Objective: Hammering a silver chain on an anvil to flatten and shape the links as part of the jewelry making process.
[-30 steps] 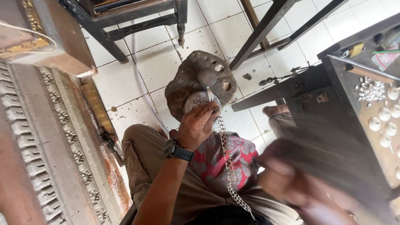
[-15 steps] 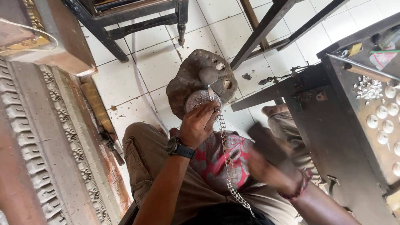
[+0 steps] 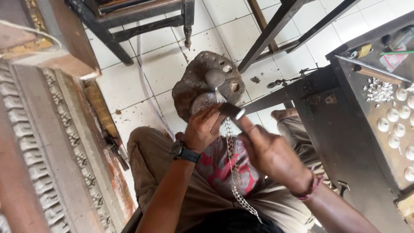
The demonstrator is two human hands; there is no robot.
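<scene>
Left hand (image 3: 206,128), black wristwatch (image 3: 184,152) at the wrist — fingers clenched on a round silver-coloured disc (image 3: 202,102) pressed against a lumpy brown pitted block (image 3: 202,75) on the knees; a silver chain (image 3: 236,177) hangs from it over the red patterned cloth (image 3: 217,166).

Right hand (image 3: 269,149) — a second ago a low blur, now raised beside the left, fingers wrapped round a small metal hammer (image 3: 220,88), head on the block just above the disc. Judged: striking has begun.

Dark metal tabletop (image 3: 345,142), right, carries pale round pieces (image 3: 394,125).
</scene>
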